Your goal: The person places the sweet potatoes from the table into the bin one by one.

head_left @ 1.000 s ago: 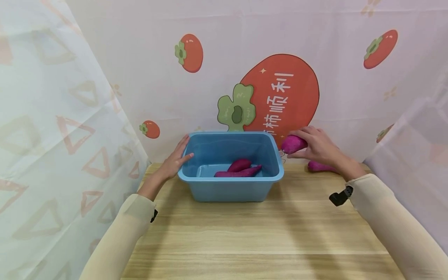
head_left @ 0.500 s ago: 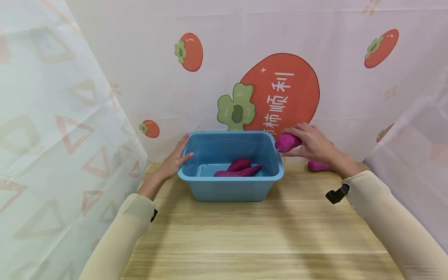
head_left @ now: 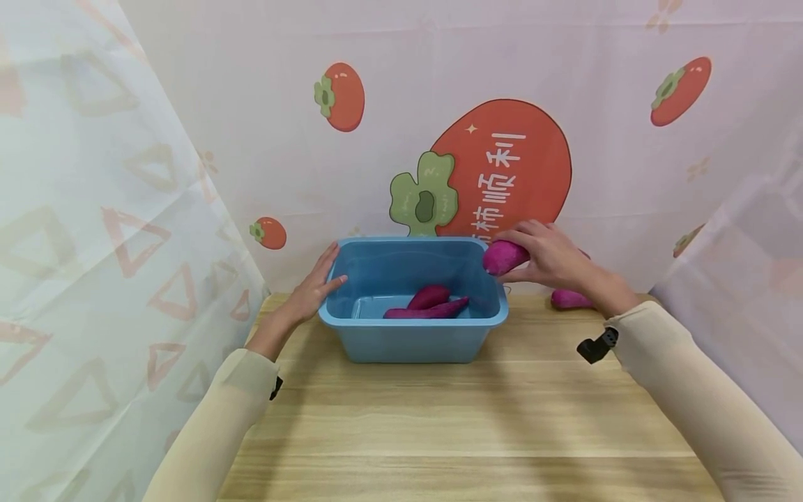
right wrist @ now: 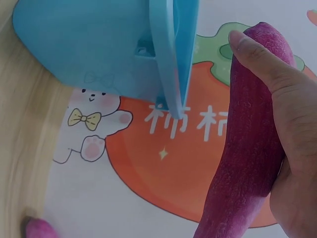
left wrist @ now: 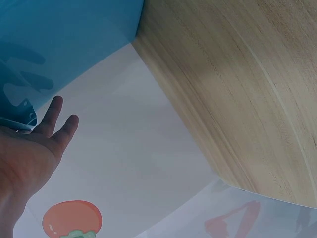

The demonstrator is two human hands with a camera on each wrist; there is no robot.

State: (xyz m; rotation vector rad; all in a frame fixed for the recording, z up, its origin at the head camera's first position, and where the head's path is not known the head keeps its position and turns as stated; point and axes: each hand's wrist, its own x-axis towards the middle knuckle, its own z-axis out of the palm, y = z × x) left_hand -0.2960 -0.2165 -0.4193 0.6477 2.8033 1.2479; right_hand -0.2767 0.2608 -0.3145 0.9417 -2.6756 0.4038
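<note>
Two bare hands work on either side of a blue rectangular plastic tub [head_left: 410, 341]. At its left end, the left hand [head_left: 310, 291] lies with extended fingers along the rim and the thumb reaching over the edge; it rests against the tub without clasping anything. Beyond its right rear corner, the right hand [head_left: 552, 258] is raised, gripping a long purple sweet potato [head_left: 504, 258] with fingers over the top and thumb below.

The head view sets the blunt end of this sweet potato across the tub's right rim, whereas the right wrist view shows a gap between them. That wrist view also reveals much of its tapering body and, beside the tub's end, a printed white bear with a yellow bow tie [right wrist: 93, 119]. Only the head view shows two darker purple sweet potatoes [head_left: 429, 297] lying inside the tub, and both cream sleeves [head_left: 677, 362]. Another bright purple sweet potato [head_left: 569, 300] lies to the tub's right on the pale wood-grain table [head_left: 439, 425]. The left wrist view gives the underside of the left hand, two fingers stretched out beside the tub's wall.
</note>
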